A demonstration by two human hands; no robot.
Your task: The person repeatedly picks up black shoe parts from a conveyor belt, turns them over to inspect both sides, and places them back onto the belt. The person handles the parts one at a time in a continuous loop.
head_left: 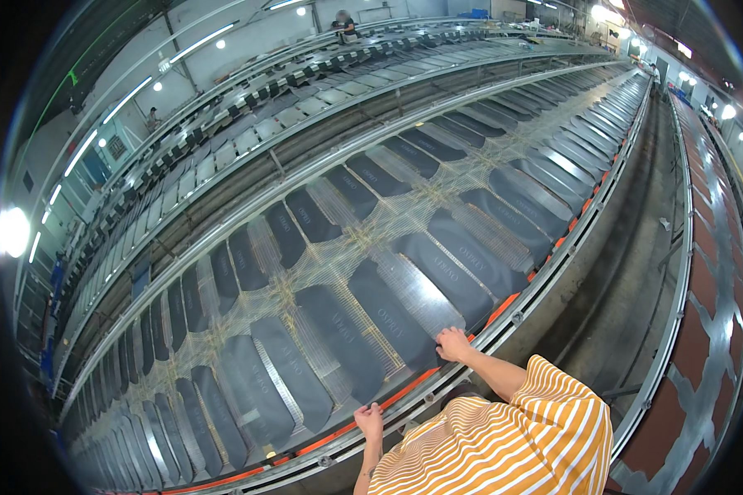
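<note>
From afar I watch the right hand [452, 343], fingers bent, at the near end of a dark panel [388, 318] on the long table [415, 286]; the left hand [371, 419] curls beside the orange strip [418, 380]; I cannot tell either's grip; nearby panels look laid, lettered; what remains is unclear.

Left hand [370, 421] and right hand [452, 345]: bare. Right forearm [495, 370] uncovered from fingers back to a short, wide-mouthed right sleeve [557, 383]. Shirt [487, 450] well behind the fingers: loose, orange-yellow with white stripes. Stripes look finer nearer the fingers, broader farther back. Left forearm [370, 464] bare behind its fingers.
</note>
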